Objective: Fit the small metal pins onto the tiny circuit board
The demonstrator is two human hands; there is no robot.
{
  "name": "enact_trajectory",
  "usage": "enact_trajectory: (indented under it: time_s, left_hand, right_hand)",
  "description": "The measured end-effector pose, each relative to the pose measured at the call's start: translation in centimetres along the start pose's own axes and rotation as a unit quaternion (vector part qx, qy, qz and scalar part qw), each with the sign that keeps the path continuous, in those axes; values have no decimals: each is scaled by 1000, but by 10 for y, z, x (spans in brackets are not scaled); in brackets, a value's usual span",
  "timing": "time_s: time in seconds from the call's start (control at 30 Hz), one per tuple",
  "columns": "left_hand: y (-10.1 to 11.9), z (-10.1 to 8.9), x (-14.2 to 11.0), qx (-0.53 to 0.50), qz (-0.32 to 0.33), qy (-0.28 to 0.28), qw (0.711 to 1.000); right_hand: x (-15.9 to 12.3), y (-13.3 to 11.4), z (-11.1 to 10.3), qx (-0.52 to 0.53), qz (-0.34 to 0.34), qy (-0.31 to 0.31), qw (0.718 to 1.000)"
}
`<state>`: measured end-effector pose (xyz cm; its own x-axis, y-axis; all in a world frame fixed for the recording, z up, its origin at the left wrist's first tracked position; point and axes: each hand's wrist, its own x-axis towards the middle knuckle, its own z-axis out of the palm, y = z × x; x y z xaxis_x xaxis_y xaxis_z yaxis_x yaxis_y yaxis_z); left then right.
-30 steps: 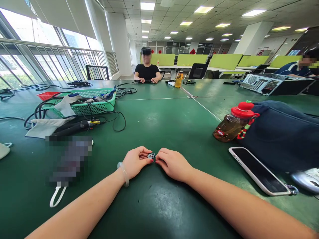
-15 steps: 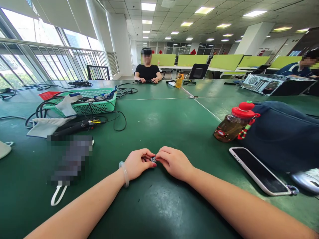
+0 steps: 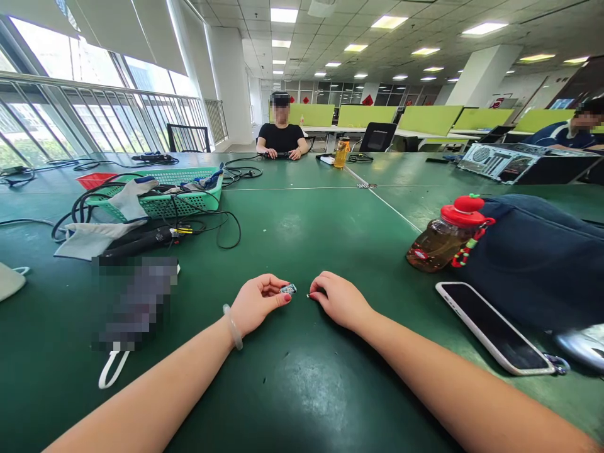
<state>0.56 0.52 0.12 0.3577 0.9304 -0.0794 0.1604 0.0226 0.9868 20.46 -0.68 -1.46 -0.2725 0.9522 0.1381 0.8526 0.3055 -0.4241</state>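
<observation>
Head view: the green table (image 3: 302,409) spreads across the lower half. The right hand (image 3: 338,302), at five o'clock from centre, has just parted from the left hand (image 3: 255,303), at seven. The left pinches a small circuit board (image 3: 288,289), near six, between thumb and fingers; the right's fingertips close on a tiny pale piece (image 3: 308,296), at three o'clock from the board. The new gap suggests the two are separate.

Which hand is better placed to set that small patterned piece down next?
Left, I'd judge: the left hand pinches the small patterned piece, while the right hand is apart from it, seemingly gripping a tiny pale bit.
</observation>
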Motion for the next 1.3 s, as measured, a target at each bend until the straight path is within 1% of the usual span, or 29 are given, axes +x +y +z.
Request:
enact_trajectory:
  time_s: [0.13, 0.33, 0.43, 0.57, 0.63, 0.7, 0.77, 0.9, 1.0, 1.13, 1.3]
  left_hand:
    - [-1, 3, -1, 65, 2, -18, 998]
    - [-4, 2, -1, 90, 10, -32, 995]
    - [-5, 2, 0, 94, 10, -35, 995]
    - [-4, 3, 0, 102, 15, -38, 994]
    - [-4, 3, -1, 114, 16, -36, 993]
    - [-3, 3, -1, 121, 14, -34, 992]
    - [-4, 3, -1, 122, 13, -35, 992]
    - [-5, 2, 0, 130, 17, -36, 991]
    - [-6, 2, 0, 134, 17, -38, 990]
    - [-7, 2, 0, 148, 25, -38, 988]
    - [-7, 3, 0, 157, 26, -41, 986]
  right_hand:
    - [0, -1, 0, 9, -14, -4, 1000]
    - [0, 0, 0, 30, -32, -22, 999]
    - [-3, -3, -3, 14, -54, -27, 998]
    - [-8, -12, -6, -32, -107, -52, 992]
    - [-9, -15, -6, -51, -119, -62, 990]
    - [-9, -14, -6, -50, -110, -66, 990]
    - [-7, -10, -5, -37, -86, -61, 994]
    - [-5, -3, -4, -32, -25, -33, 999]
    - [-5, -5, -4, -43, 5, -12, 999]
    - [-5, -9, 0, -69, 22, 3, 997]
    - [-3, -3, 5, -79, 15, 6, 997]
